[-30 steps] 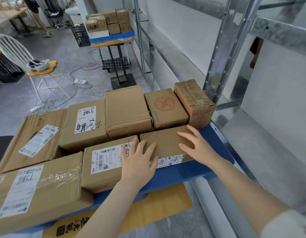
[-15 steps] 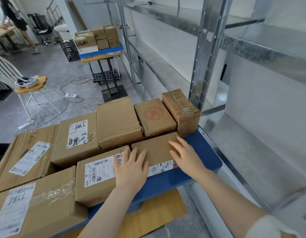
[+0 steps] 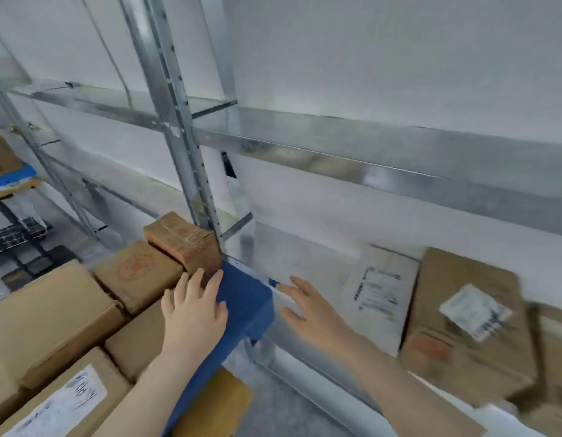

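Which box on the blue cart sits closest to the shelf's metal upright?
The taped box with red print, at the far corner of the cart, beside the upright; others lie farther left.

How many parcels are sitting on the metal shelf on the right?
2 clearly: a flat pale parcel mid-shelf and a brown labelled box just right of it. Blurred brown shapes at the picture's right edge may be more.

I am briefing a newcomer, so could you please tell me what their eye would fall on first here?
Two bare hands in the middle: the left hand lies flat on a cardboard box at the edge of the blue cart, the right hand hovers open over the metal shelf. Brown boxes crowd the cart at left, and a large brown parcel lies on the shelf at right.
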`<state>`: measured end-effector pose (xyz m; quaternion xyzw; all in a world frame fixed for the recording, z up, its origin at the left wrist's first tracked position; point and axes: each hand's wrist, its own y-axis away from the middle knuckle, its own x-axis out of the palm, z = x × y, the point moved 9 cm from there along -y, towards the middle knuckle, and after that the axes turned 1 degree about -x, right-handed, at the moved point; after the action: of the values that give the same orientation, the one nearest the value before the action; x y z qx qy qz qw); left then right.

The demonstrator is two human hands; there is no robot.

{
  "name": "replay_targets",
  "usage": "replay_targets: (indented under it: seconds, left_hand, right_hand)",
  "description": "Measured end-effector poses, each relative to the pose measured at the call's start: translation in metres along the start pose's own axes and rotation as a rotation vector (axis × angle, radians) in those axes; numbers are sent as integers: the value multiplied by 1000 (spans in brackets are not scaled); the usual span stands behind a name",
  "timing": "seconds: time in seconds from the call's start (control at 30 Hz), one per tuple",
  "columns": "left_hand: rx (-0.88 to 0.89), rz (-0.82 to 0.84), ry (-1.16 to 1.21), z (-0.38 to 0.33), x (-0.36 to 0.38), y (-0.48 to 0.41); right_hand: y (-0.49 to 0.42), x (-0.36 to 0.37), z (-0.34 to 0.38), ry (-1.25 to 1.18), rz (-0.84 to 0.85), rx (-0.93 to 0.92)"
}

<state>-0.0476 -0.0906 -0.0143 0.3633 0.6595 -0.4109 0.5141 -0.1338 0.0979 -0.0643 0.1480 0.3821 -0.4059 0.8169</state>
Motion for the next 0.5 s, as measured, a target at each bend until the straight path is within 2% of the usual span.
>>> replay_targets:
  seconds: [0.1, 0.23, 0.37, 0.5]
  left_hand:
    - [207, -25, 82, -91, 7, -6]
    - [343, 88, 150, -190, 36, 0]
    - [384, 213, 216, -246, 65, 8]
    - [328, 329, 219, -252, 93, 11]
  right_hand:
    - [38, -53, -22, 0, -132, 91]
    - [89, -110, -59, 39, -276, 239]
    - [115, -131, -73, 27, -338, 291]
    - [110, -118, -63, -86, -343, 270]
